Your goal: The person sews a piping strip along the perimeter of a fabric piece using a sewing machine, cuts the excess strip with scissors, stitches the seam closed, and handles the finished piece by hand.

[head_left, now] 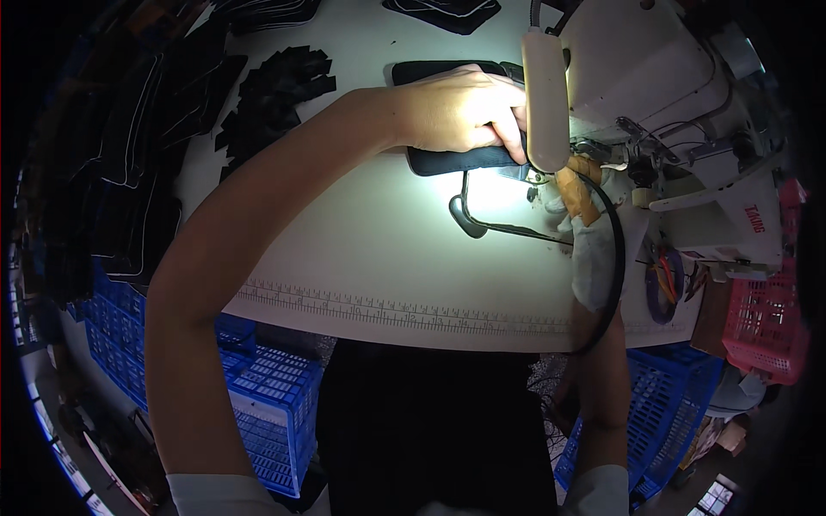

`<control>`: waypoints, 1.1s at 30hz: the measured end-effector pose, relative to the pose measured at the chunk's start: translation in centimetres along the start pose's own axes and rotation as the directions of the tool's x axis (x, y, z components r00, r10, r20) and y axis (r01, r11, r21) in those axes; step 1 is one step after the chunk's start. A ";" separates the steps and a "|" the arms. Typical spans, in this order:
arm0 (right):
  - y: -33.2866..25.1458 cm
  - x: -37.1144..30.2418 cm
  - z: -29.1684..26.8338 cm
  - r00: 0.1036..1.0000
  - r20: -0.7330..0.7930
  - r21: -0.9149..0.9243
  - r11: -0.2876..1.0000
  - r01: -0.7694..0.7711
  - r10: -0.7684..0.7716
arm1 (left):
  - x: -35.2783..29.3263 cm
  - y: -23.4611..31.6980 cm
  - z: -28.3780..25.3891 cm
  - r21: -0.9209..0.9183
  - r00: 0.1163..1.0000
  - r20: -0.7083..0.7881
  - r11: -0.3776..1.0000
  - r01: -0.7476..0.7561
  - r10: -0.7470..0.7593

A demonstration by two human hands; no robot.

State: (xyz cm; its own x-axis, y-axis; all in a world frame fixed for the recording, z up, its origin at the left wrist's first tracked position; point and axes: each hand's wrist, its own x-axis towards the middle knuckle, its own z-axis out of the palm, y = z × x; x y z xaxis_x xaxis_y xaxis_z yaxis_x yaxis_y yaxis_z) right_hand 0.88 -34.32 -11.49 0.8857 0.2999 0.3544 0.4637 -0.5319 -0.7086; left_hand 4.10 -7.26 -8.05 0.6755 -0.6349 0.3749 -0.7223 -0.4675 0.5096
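Observation:
Under the bright lamp, a dark padded fabric piece (460, 162) with rounded corners lies on the white sewing table. My left hand (469, 112) grips it from above, fingers bent and pressed onto it near the sewing machine (641, 77). My right hand (589, 202), in a whitish glove with tan finger wraps, is beside the needle area at the piece's right end. Its fingers are closed, their tips partly hidden by the lamp (545, 103) and a black cable (618, 258). A thin black strip (516, 230) with a dark oval end trails on the table below the piece.
Dark cut pieces (275, 95) and stacked black panels (133, 120) lie to the left. A ruler scale (387, 311) runs along the table's front edge. Blue crates (280, 378) stand below; a pink basket (761, 327) and coloured-handled tool (664, 284) are at right.

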 end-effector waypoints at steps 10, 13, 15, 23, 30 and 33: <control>-3.0 1.1 0.2 0.999 0.032 0.098 0.995 0.017 -0.020 | -1.3 1.2 0.0 0.144 1.000 -0.002 0.989 -0.028 0.029; -3.1 1.1 0.2 0.999 0.038 0.103 0.995 0.010 -0.014 | -1.5 1.9 0.8 0.104 0.999 -0.036 0.994 -0.015 0.018; -3.2 0.9 0.2 0.999 0.039 0.108 0.994 0.008 -0.013 | -1.8 2.7 1.8 0.143 0.990 -0.139 0.990 0.014 0.006; -3.8 1.5 -0.1 0.999 0.039 0.104 0.995 -0.005 0.001 | -2.6 3.6 3.1 0.259 0.978 -0.198 0.966 -0.004 0.057; -3.9 1.5 -0.4 0.999 0.044 0.116 0.993 -0.025 0.020 | -3.0 4.1 3.2 0.204 0.977 -0.213 0.978 0.032 0.012; -4.0 1.3 -0.2 0.998 0.059 0.116 0.993 -0.032 0.025 | -3.2 4.3 3.4 0.236 0.975 -0.219 0.971 0.026 0.027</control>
State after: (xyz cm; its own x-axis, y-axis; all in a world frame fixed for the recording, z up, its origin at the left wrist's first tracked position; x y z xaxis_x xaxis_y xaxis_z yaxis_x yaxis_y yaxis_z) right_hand 0.20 -31.92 -8.06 0.8941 0.3326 0.2998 0.4293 -0.4460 -0.7854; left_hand -1.67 -9.35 -9.73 0.6716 -0.4972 0.5493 -0.7193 -0.6155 0.3221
